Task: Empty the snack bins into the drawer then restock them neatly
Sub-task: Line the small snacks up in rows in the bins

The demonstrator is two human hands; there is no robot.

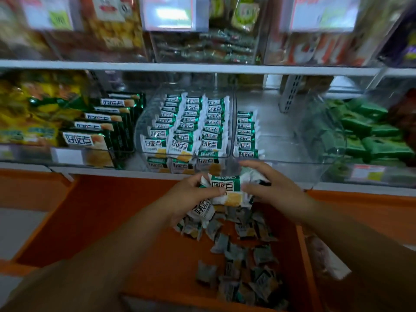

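L hand (193, 194) & R hand (265, 188) fingers pinch snack packets (226, 188), long axis toward shelf. Part-filled bin (281, 131) just ahead-right of fingers, R hand nearer; drawer (112, 210) below.

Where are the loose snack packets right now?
Head view, lower centre: the loose packets lie scattered in the orange drawer, below the left hand and right hand.

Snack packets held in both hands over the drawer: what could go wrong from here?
1. The left hand and right hand hold several snack packets bunched together; some could slip and drop back into the orange drawer.
2. The single row in the right-hand bin has bare space on its open side, so sliding new packets in might tip it over.
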